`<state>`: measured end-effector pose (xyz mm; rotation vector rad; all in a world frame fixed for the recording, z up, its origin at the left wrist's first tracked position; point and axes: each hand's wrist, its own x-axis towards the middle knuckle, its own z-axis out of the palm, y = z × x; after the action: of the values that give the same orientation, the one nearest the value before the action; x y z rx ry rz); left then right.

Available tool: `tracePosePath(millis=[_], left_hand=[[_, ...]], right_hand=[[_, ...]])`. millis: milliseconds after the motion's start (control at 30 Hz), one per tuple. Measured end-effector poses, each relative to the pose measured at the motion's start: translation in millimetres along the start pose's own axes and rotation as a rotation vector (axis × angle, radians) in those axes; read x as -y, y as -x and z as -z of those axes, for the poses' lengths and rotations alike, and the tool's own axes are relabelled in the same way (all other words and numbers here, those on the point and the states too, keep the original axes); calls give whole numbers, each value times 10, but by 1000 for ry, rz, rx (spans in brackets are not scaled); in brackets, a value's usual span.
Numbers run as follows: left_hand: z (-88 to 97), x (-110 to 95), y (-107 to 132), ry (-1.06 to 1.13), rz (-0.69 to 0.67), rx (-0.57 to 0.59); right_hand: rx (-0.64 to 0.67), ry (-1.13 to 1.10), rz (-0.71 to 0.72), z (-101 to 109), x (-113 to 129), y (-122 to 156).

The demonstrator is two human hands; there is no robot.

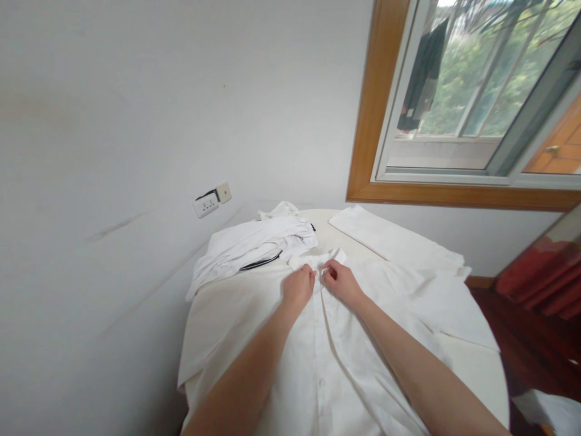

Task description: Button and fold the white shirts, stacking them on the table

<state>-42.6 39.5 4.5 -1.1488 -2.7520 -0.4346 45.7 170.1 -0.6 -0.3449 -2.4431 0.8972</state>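
Note:
A white button-up shirt (345, 357) lies spread face up on a round white table (481, 375). My left hand (298, 289) is closed, pinching the left edge of the shirt's front opening just below the collar (313, 260). My right hand (341, 281) is closed too, pinching the right edge of the placket at the same height. The two hands almost touch at the top of the placket. Small buttons show lower down the placket.
A pile of white garments (254, 245) with a dark strip lies at the table's far left. A folded white cloth (390, 233) lies at the far right. A wall socket (212, 201) sits on the white wall. A wood-framed window (454, 97) is at the right.

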Motion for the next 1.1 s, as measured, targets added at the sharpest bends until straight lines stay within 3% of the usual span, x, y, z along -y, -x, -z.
tracePosePath(millis=[133,400,633,800,1100], left_hand=[[54,17,-5,67,45,11],[98,14,-2,193,116,23],[108,1,2,178,105,-12],[88,5,-3,179,110,-17],[46,62,-42,394,133,-4]], right_hand=[[-15,-177,-24,-6,29,6],[-165,-49,-58,-58,55,11],[-282,-270,-141,-76,21,19],[-191,-404,-123,-114,38,-24],[-88,-414,-149,-281,-236,-36]])
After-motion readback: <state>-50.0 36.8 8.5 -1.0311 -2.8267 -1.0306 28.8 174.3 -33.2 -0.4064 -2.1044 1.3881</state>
